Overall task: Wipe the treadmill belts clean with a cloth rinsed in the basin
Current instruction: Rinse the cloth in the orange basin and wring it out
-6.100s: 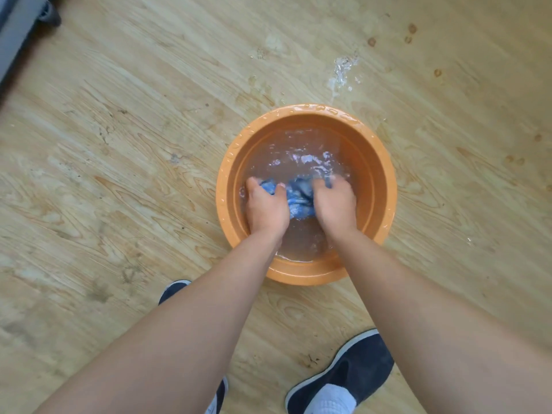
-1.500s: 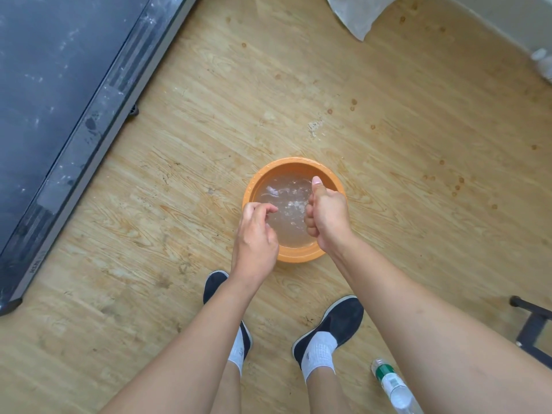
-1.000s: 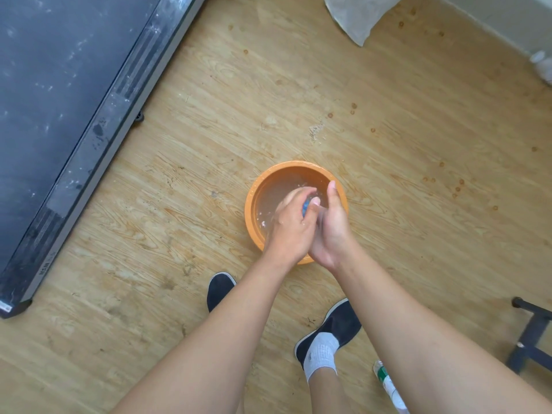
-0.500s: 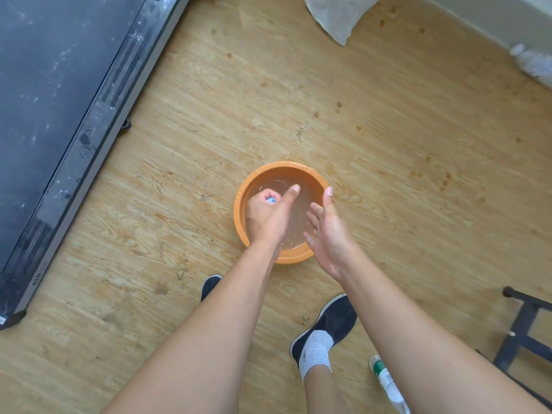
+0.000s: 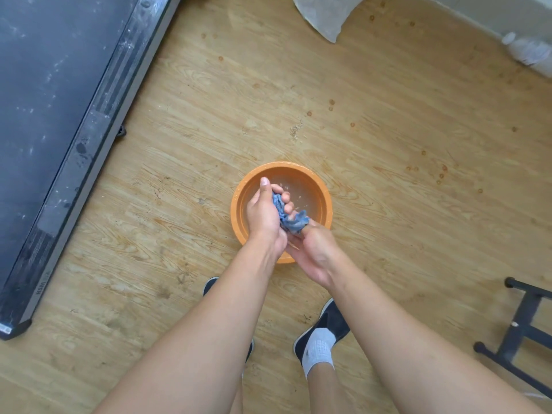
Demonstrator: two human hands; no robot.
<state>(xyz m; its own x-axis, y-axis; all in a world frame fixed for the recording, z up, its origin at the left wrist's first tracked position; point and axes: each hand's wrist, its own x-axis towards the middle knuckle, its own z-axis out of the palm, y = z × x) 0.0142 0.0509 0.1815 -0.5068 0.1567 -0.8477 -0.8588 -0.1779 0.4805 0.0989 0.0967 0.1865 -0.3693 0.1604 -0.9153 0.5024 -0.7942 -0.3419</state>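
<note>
An orange basin with cloudy water stands on the wooden floor in front of my feet. Above it my left hand grips a bunched blue cloth, fingers curled round its upper part. My right hand holds the cloth's lower end from below, close against the left wrist. The dark treadmill belt, speckled with white marks, fills the upper left, with its grey side rail running diagonally.
A crumpled whitish sheet lies on the floor at the top. A clear plastic bottle lies by the wall at the top right. A black metal stand sits at the lower right. Small brown spots dot the floor.
Half a second ago my right hand was open beside the basin; now it has closed on the cloth's lower end, and more of the blue cloth shows between both hands.
</note>
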